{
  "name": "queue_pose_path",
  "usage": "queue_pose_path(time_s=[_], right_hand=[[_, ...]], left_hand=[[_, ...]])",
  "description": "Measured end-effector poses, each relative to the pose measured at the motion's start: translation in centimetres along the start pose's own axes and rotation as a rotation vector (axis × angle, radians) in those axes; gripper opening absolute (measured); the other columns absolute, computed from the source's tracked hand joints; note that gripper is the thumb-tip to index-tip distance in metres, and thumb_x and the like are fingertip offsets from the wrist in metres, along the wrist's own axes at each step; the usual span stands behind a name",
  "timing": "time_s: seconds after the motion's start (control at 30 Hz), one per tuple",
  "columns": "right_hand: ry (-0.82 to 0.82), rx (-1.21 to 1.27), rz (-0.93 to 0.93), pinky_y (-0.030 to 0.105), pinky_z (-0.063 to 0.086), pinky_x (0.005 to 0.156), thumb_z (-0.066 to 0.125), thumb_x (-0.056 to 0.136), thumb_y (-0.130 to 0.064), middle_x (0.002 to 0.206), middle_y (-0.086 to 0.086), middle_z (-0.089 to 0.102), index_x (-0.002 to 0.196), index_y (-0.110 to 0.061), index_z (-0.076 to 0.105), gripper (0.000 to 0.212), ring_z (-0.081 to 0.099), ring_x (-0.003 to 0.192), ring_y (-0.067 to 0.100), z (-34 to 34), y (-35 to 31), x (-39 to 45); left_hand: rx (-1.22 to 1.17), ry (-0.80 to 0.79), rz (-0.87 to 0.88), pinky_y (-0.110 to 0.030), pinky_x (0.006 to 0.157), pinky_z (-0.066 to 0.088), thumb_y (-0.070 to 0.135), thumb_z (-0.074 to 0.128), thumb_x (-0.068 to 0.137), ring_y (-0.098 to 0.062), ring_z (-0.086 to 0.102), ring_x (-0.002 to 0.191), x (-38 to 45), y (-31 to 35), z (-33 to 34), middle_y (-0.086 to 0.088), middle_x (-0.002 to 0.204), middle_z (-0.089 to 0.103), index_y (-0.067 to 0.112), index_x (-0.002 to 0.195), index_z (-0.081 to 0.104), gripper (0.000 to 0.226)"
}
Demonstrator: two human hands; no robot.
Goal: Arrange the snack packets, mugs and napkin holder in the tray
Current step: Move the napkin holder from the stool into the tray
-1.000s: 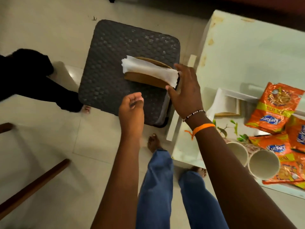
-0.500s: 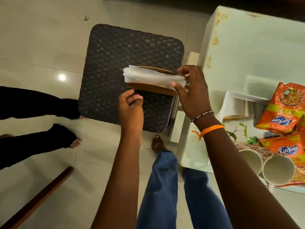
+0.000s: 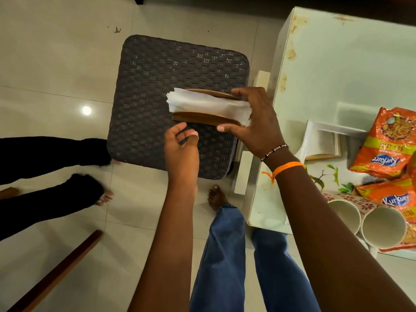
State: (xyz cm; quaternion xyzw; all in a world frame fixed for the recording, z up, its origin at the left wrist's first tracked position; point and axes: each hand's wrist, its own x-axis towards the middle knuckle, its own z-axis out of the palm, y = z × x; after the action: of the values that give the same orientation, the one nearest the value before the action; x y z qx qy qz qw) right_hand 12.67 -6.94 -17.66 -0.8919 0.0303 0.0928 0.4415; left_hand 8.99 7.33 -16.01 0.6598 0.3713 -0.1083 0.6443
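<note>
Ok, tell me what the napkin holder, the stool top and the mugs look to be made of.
Napkin holder: looks like wood, brown with a smooth, slightly glossy face; it holds white paper napkins.
Stool top: dark woven wicker or plastic rattan, judging by the basket-weave pattern; which one is unclear.
Mugs: probably glazed ceramic, with plain white insides and a red floral print outside.

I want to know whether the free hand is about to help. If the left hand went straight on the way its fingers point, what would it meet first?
Most likely the near wooden plate of the brown napkin holder with white napkins, held by the right hand. The left hand points up toward it; depth is unclear.
</note>
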Motion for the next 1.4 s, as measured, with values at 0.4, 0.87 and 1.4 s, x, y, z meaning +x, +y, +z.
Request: queue_pose_path(time_s=[0.4,0.87,1.4], right_hand=[[0.166,-0.075,0.062,0.042,0.051,0.087,0.072,0.075,-0.021,0.118,0.013,0.059,0.119,-0.004,0.05,0.051,0.057,0.107,0.026,-9.2,4.1,-5.6],[0.02,-0.161,0.162,0.05,0.05,0.086,0.079,0.066,-0.008,0.111,0.023,0.058,0.111,0.002,0.055,0.052,0.055,0.106,0.035,-17.5,16.0,-14.4],[-0.094,-0.281,0.026,0.026,0.039,0.081,0.084,0.058,-0.01,0.104,0.021,0.065,0.102,0.0,0.063,0.049,0.057,0.101,0.033,-19.4,20.3,-15.5]], left_hand=[[0.057,-0.097,0.0,-0.015,0.075,0.045,0.009,0.051,0.09,-0.007,0.061,0.092,-2.7,-2.0,2.6,0.007,0.094,0.062,0.024,0.105,0.051,0.022],[0.228,-0.452,-0.022,-0.021,0.091,0.043,0.024,0.045,0.094,-0.013,0.054,0.114,-10.7,-5.4,12.1,0.006,0.117,0.059,0.036,0.106,0.058,0.021],[0.718,-0.31,-0.019,-0.03,0.061,0.039,0.042,0.042,0.092,-0.015,0.053,0.067,-13.1,-9.2,16.7,-0.002,0.067,0.057,0.02,0.063,0.053,0.038]])
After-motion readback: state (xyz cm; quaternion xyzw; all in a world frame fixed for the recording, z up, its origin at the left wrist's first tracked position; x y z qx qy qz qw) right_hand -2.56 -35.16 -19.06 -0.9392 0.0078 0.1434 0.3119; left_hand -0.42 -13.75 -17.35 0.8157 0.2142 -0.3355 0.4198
